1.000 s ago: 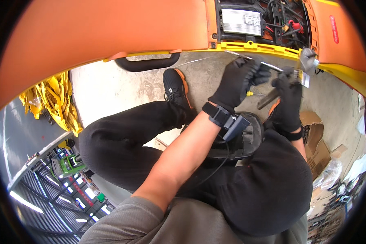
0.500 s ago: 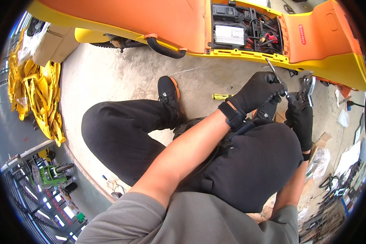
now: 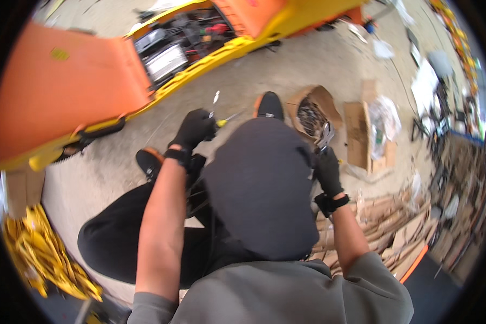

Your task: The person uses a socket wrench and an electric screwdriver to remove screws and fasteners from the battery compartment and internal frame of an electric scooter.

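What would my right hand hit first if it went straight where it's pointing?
Your right hand would probably meet the open cardboard box first, though depth is hard to judge.

The concrete floor [image 3: 286, 70] bears open cardboard boxes [image 3: 356, 135] and, seemingly, a yellow-handled screwdriver [image 3: 221, 123].

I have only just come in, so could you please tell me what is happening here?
A seated person holds a slim metal piece in the gloved left hand and a shiny metal tool in the gloved right hand, near an open cardboard box. Ahead, an orange-and-yellow vehicle body has its compartment uncovered.
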`<state>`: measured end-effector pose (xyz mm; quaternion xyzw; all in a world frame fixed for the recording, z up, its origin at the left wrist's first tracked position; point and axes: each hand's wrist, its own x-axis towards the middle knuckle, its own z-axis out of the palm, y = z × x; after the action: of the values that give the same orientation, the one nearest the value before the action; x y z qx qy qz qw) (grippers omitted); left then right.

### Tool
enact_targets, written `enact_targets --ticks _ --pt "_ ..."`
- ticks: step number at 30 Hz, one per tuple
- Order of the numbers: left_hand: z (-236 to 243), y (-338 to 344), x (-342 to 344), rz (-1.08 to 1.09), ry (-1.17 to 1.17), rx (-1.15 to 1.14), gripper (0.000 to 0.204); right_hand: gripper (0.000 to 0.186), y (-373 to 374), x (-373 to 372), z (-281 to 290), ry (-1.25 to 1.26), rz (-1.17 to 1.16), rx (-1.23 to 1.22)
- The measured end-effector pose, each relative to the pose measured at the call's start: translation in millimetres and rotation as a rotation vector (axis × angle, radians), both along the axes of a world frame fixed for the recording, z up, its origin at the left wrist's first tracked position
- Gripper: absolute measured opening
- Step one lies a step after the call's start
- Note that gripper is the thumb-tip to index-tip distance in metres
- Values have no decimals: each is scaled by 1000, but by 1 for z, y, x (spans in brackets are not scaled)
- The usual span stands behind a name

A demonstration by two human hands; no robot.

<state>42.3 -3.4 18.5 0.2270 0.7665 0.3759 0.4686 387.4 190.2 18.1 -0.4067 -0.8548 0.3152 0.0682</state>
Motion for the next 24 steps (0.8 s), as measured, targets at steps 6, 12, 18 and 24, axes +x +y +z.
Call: enact_targets --ticks 6,12,18,24 --pt "-85 -33 -4 -163 163 -80 16 25 -10 62 -65 -224 -455 -298" --pt "-72 -13 12 62 -234 -235 15 41 10 100 -114 -541 -455 -246" --pt "-73 -6 16 132 -397 -297 15 46 22 103 -129 -577 -498 -328" --pt "-83 6 14 186 -453 -329 15 52 39 106 -122 -675 -363 -511"
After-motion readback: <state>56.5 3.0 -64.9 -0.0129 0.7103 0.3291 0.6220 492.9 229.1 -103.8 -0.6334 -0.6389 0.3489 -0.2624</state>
